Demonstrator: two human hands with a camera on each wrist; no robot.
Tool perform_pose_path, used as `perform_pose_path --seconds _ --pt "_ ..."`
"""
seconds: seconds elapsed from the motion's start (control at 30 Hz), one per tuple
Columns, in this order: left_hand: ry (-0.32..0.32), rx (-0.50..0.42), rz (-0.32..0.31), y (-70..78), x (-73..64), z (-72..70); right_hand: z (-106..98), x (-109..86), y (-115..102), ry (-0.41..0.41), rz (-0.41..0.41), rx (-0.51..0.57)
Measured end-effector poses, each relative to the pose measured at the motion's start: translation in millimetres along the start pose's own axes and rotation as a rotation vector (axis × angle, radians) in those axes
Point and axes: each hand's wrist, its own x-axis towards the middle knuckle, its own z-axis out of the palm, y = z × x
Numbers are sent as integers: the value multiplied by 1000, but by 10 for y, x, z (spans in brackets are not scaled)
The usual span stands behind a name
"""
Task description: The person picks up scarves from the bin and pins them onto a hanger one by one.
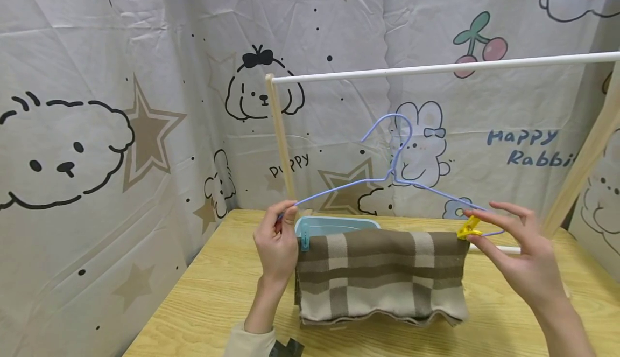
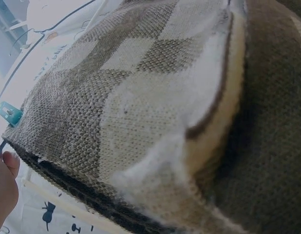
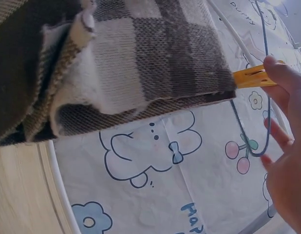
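Observation:
A periwinkle-blue wire hanger [image 1: 394, 114] is held up with its hook at the top. Over its lower bar hangs a folded brown and cream plaid scarf [image 1: 380, 279]. Gripping the hanger's left end is my left hand [image 1: 275, 246], next to a teal clothespin [image 1: 304, 237] clipped on the scarf's top left corner. My right hand [image 1: 525, 246] pinches a yellow clothespin [image 1: 467, 229] at the scarf's top right corner. The right wrist view shows that yellow clothespin [image 3: 250, 78] biting the scarf's edge, with the hanger's bent end passing by the fingers.
Behind the scarf, a light blue plastic basin [image 1: 339, 222] sits on the wood-grain table [image 1: 194, 314]. A rack with a white top rail [image 1: 436, 68] and wooden legs stands at the back. Printed cloth [image 1: 145, 238] covers the walls behind and to the left.

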Motion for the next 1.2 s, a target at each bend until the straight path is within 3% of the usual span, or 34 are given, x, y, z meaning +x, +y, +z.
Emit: perform_pose_path --seconds 0.23,0.37,0.6,0.77,0.93,1.2 --pt "-2 -10 -8 0 -9 9 -3 -43 71 -129 57 -30" --pt "1 -6 -9 0 -14 14 6 -49 56 -130 80 -25" --pt "-2 -17 -22 19 -34 44 3 -28 -100 -132 248 -29" --pt "0 -23 -24 37 -52 58 4 -15 -139 -102 272 -27" --pt "4 -20 -17 61 -63 71 32 -24 -81 -103 211 -12" --pt "20 -15 20 110 -47 94 110 -30 51 -68 -47 -96"
